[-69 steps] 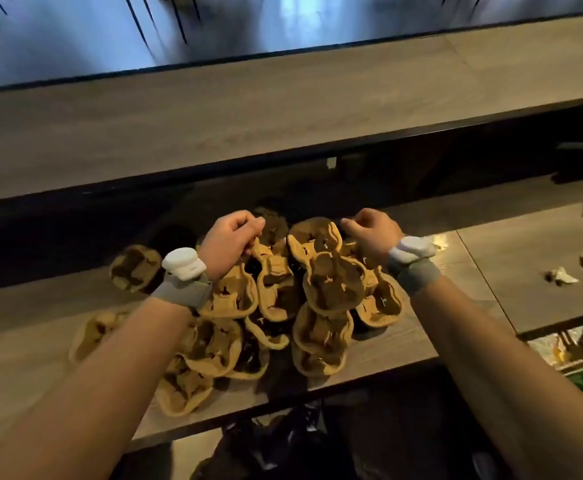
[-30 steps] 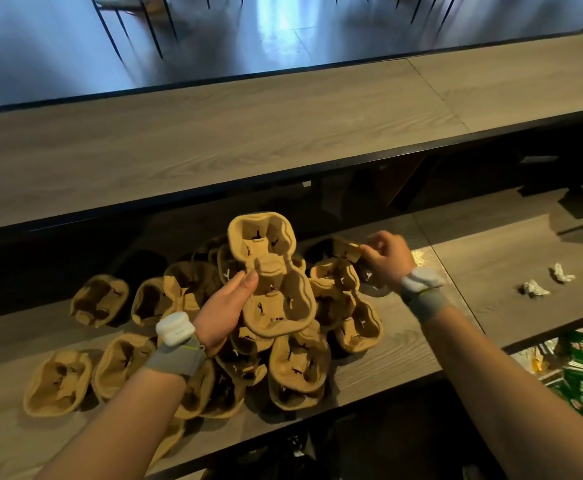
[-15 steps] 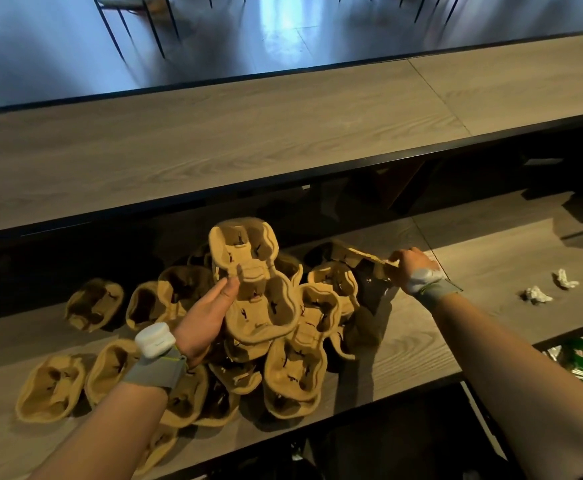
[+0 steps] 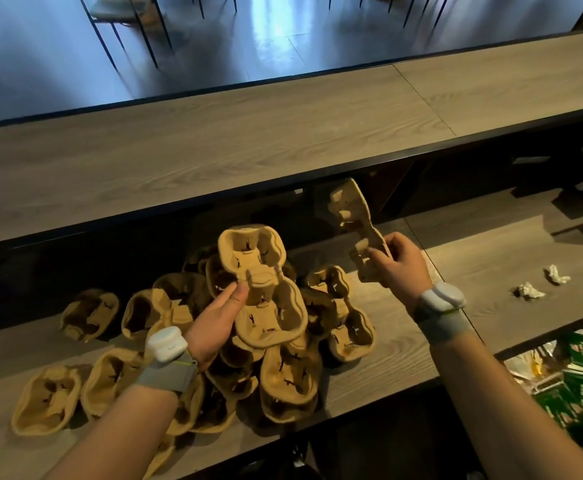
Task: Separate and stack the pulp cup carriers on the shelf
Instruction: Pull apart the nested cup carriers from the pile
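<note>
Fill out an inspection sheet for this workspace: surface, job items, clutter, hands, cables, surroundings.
Surface: wooden shelf under a counter top, dimly lit.
Job's things: pile of pulp cup carriers mid-shelf; loose carriers lying to its left; no neat stack seen.
Clutter: two crumpled paper scraps on the shelf's right section.
Hands: left hand grips the first carrier, held above the pile; right hand pinches the second carrier, raised and turned edge-on.
Cables: nothing seen.
Surroundings: green packets below right; chair legs on the floor beyond the counter.
</note>
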The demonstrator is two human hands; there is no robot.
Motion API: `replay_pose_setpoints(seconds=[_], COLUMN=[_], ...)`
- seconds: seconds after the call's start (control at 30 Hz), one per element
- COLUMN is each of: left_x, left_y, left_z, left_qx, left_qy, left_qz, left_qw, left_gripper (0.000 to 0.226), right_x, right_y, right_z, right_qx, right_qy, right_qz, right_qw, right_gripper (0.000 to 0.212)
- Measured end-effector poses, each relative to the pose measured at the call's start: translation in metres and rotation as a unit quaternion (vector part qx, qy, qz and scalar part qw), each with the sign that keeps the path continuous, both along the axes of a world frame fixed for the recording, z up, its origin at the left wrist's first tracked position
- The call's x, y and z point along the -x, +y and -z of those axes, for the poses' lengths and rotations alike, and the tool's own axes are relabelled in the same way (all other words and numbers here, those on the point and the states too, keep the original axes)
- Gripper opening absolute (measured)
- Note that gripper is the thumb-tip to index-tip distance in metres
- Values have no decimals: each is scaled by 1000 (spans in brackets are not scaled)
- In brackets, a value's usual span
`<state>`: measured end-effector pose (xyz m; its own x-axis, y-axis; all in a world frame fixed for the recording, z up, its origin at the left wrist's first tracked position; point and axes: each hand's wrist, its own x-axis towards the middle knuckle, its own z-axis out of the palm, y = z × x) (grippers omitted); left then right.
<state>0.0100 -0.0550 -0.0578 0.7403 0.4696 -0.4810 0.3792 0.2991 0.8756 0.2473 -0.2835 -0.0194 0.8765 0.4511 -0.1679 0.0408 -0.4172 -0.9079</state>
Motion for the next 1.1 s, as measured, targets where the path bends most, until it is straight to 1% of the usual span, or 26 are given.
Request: replay_pose_setpoints(seconds=[0.07,0.17,0.23,0.27,0.37,0.43,0.47,0.53,0.6,0.7,0.77,0.83,0.87,0.9,0.93,0.97,1.0,1.03,1.07,1.1], left_x=[-8,-24,-34,-38,-45,-48,-50,-50,-47,-44,-41,-38,-36,-35,-33,-33,-32,-32,-32,-32], left_y=[-6,-15,-21,-24,-34,-41,-44,-50,-54,-52,-48,-43,-41,-40,-39,-39,-39,-39,-40,-41], left_z=[-4,-12,-17,-19,-25,-30,-32,-38,-44,-50,-53,-54,-55,-54,-55,-54,-53,-52,-51,-51], left_qx=[-22,-36,-26,-24,-19,-15,-8,28,54,82,86,99,106,108,109,108,107,104,99,94], left_qy=[3,6,10,9,6,-9,-17,-38,-59,-75,-84,-88,-90,-89,-85,-79,-74,-71,-73,-76], left_qz=[32,61,67,68,58,56,47,25,32,21,34,55,54,47,40,39,40,41,39,38], left_qw=[999,997,997,997,998,998,999,999,996,994,992,990,989,989,990,990,991,991,992,992], left_gripper=[104,104,104,104,104,89,82,81,79,72,58,52,53,54,55,57,58,59,57,53], right_x=[19,49,69,78,105,119,124,134,139,139,134,124,117,110,104,100,97,95,94,93], right_y=[7,20,28,30,35,36,37,38,40,39,35,31,29,27,27,27,28,29,30,30], right_z=[-17,-38,-46,-48,-52,-54,-54,-55,-55,-56,-59,-60,-59,-59,-59,-58,-57,-54,-50,-46], right_qx=[-5,-19,-2,23,111,137,147,167,174,175,148,120,111,98,79,55,27,-3,-29,-44], right_qy=[-36,-71,-98,-123,-246,-320,-344,-367,-371,-369,-364,-372,-365,-332,-269,-183,-87,8,87,143], right_qz=[-7,-38,-58,-67,-96,-115,-128,-156,-181,-216,-215,-167,-137,-117,-107,-103,-104,-108,-112,-114], right_qw=[999,997,994,990,958,930,919,902,894,887,894,905,914,931,954,976,990,994,989,982], right_gripper=[7,19,26,30,39,40,40,36,35,48,52,50,51,54,58,60,57,52,48,45])
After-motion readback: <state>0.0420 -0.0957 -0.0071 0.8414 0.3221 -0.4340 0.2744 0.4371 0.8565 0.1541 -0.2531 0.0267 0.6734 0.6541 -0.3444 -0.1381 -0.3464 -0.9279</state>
